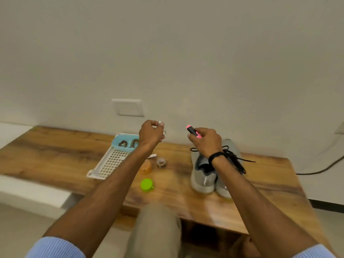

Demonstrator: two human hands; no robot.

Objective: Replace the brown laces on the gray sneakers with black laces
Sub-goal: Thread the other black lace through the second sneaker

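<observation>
Wooden table (55, 157) against a pale wall, gray sneakers (203, 175) side by side near its right edge wearing black laces (234, 159), white tray (111, 162) toward the back edge holding brown laces (128, 143), right hand (206, 142) fingers gripping a pink pen-like tool (193, 131), left hand (150, 135) fingers pinching a tiny item (159, 123)

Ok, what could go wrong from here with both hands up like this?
The right hand, holding a pink-and-black stick, hangs over the loose black laces on the gray sneakers; lowering it might snag them. The left hand pinches a small pale item, too blurred to identify, which could slip and drop.
</observation>
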